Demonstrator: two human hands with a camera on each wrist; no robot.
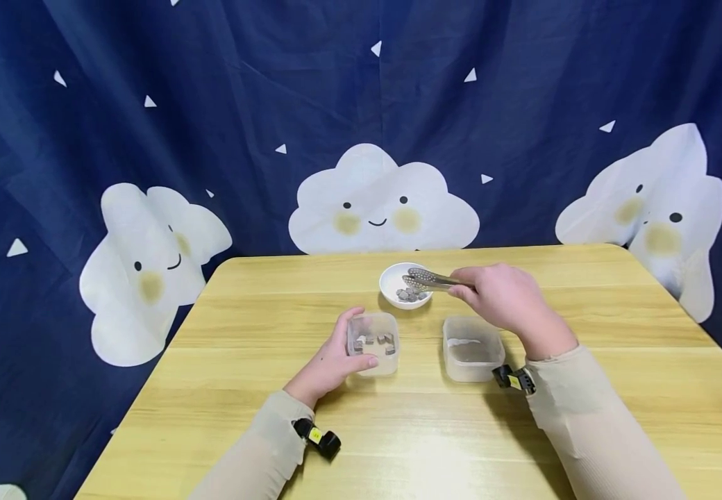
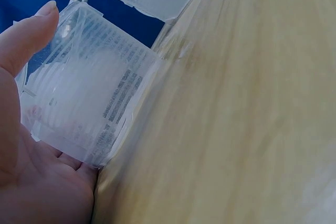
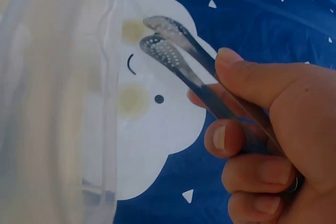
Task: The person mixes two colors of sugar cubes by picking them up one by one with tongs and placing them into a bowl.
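Observation:
My left hand (image 1: 332,357) grips a clear plastic container (image 1: 375,323) on the table, thumb across the near side and fingers round the far left. Several small grey-brown pieces (image 1: 386,339) lie inside it. In the left wrist view the thumb and palm frame the same container (image 2: 89,87). My right hand (image 1: 506,295) holds metal tongs (image 1: 439,281) with perforated tips, which are over a white bowl (image 1: 387,283) containing several small grey lumps (image 1: 406,296). The right wrist view shows the tongs (image 3: 210,98) with tips slightly apart and nothing between them.
A second clear plastic container (image 1: 473,373) stands below the right forearm, to the right of the first, with a whitish streak inside. The light wooden table (image 1: 242,305) ends at the back before a dark blue curtain (image 1: 242,104) printed with clouds.

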